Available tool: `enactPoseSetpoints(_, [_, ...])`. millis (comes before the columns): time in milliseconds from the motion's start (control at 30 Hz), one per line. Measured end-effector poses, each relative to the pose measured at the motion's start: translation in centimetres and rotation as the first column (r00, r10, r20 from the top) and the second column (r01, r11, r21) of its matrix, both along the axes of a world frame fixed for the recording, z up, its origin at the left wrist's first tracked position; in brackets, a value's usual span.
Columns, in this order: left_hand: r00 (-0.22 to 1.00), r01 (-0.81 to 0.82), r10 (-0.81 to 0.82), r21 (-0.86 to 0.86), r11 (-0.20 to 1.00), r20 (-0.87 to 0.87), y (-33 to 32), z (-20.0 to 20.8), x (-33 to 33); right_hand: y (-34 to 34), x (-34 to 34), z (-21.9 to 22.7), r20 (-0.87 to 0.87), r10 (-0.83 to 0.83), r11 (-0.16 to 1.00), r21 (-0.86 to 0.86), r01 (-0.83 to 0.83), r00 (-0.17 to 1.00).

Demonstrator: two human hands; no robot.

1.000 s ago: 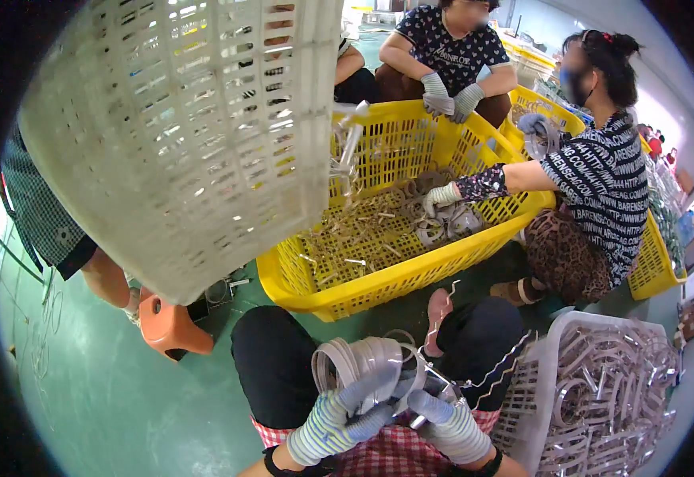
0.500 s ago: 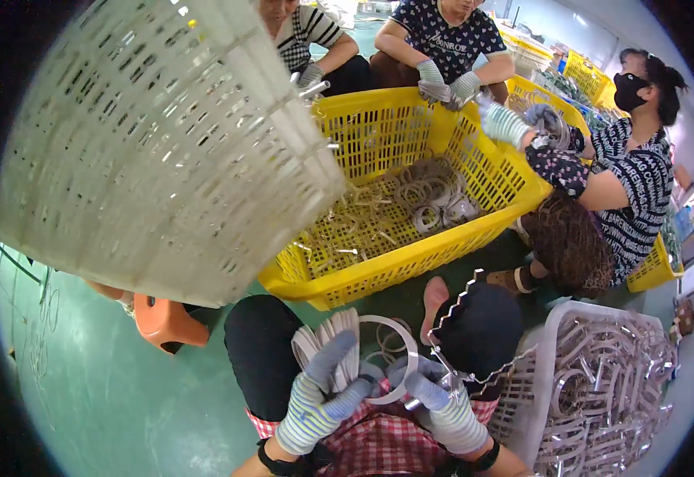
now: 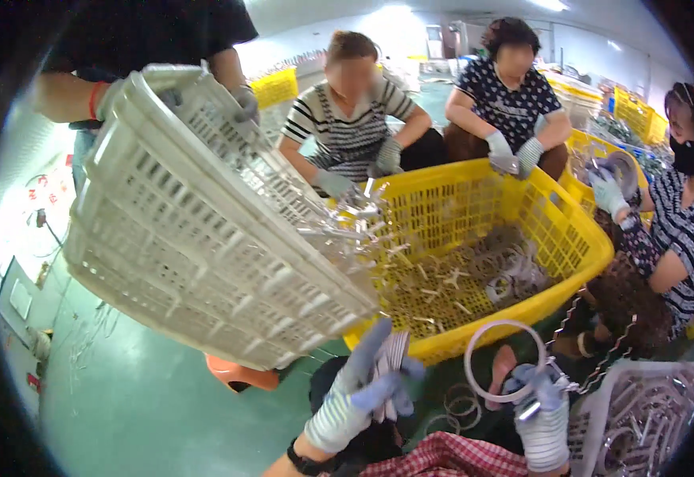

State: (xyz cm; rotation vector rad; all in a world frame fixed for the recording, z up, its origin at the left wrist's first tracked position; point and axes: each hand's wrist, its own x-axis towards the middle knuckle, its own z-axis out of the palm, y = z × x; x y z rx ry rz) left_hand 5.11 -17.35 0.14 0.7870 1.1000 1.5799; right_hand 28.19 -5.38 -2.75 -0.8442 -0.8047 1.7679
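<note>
My left hand point(image 3: 355, 397), in a grey-and-white striped glove, grips a stack of thin pale strips point(image 3: 392, 366), fingers curled round it. To its right, my right hand point(image 3: 542, 421), gloved too, holds a translucent white ring point(image 3: 468, 362) and a short metal-looking rod point(image 3: 528, 411). Zigzag metal strips point(image 3: 563, 323) stick out beside that hand; whether it grips them I cannot tell. In front of my hands stands a yellow slatted basket point(image 3: 482, 338) with rings and small pale pieces inside. A white slatted basket point(image 3: 219, 262) tips over its left end, shiny pieces point(image 3: 355, 226) at its mouth.
A standing person's gloved hand point(image 3: 245, 103) is at the white basket. Three seated co-workers surround the yellow basket's far and right sides. Another white basket point(image 3: 601, 397) full of shiny pieces stands at my right. An orange stool point(image 3: 239, 372) and loose rings point(image 3: 464, 401) are low down.
My hands have moved apart; the ring has gone rightward with my right hand, away from the stack. The view has shifted upward, and shiny pieces now show massed at the tilted white basket's mouth.
</note>
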Motion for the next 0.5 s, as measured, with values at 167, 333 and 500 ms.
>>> enactPoseSetpoints(167, [0.984,-0.169,0.158,0.171,0.971,0.079,2.4,2.5,-2.4,0.9,-0.3,1.4,-0.018,0.073,0.989,0.133,-0.07,0.997])
enactPoseSetpoints(333, [0.99,-0.135,0.138,0.162,0.977,-0.003,2.1,2.8,-3.3,1.3,1.4,0.7,-0.227,0.092,0.995,0.06,-0.081,0.97])
enactPoseSetpoints(500, [0.922,-0.387,0.373,0.22,0.896,0.102,2.2,2.0,-4.1,1.7,2.0,-0.4,-0.246,0.17,0.985,0.08,-0.155,0.954])
